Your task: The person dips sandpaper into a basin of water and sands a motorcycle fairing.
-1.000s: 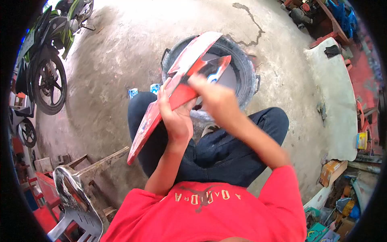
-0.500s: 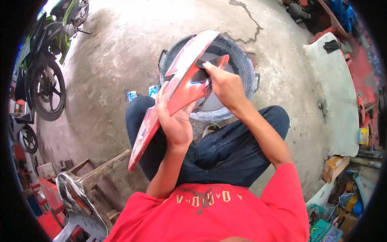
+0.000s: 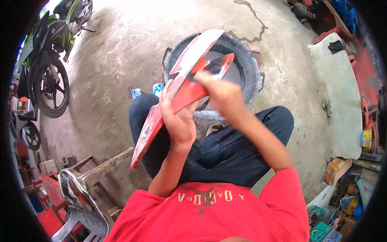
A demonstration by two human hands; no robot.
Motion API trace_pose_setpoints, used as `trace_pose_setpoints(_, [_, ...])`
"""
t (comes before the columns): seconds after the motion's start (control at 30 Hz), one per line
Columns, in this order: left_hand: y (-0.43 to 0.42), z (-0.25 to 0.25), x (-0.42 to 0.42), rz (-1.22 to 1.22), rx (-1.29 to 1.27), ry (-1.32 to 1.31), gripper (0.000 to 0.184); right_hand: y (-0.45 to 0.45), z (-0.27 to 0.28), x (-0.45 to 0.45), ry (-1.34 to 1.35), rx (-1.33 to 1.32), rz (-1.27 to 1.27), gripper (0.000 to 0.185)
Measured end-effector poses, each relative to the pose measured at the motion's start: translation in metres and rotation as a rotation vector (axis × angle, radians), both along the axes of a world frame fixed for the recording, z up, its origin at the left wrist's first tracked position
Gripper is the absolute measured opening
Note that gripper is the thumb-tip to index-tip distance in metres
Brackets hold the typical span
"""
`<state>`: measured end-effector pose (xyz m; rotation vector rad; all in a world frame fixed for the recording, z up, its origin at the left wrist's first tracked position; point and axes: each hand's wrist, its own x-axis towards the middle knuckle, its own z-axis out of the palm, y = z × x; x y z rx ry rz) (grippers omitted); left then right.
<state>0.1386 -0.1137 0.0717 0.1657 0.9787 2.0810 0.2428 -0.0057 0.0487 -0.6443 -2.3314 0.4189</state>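
A long red and whitish panel [image 3: 185, 86] lies slantwise over my lap and a round dark tub [image 3: 252, 72] of greyish liquid. My left hand [image 3: 179, 119] grips the panel's lower middle, with fingers along its left edge. Against the panel's red face, my right hand [image 3: 221, 90] is closed and blurred by motion. A small dark block [image 3: 192, 76] shows at its fingertips, pressed on the panel. The panel's pointed lower end hangs past my left knee.
A motorcycle [image 3: 50, 76] stands at the upper left. At the lower left is a worn chair [image 3: 82, 197]. Two blue-and-white items [image 3: 158, 88] lie beside the tub. A pale board [image 3: 340, 97] and clutter line the right side.
My right hand has moved down and left along the panel with the dark block since half a second ago. My left hand keeps its hold on the panel.
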Motion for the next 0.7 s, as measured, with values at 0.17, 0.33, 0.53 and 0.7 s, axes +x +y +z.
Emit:
trace_pose_setpoints(0.17, [0.006,0.003,0.002,0.005,0.003,0.005,0.055,-0.004,0.005,0.0,0.03,0.033,-0.001,0.034])
trace_pose_setpoints(0.33, [0.0,0.005,0.0,0.004,-0.028,0.008,0.055,0.022,-0.001,0.0,-0.101,-0.064,-0.107,0.031])
trace_pose_setpoints(0.53, [0.0,-0.005,-0.004,-0.053,0.018,0.026,0.053,-0.016,0.009,-0.003,0.112,0.172,0.131,0.033])
trace_pose_setpoints(0.7, [0.001,0.004,0.002,-0.002,-0.014,-0.009,0.053,0.035,-0.009,0.004,-0.065,0.003,-0.072,0.036])
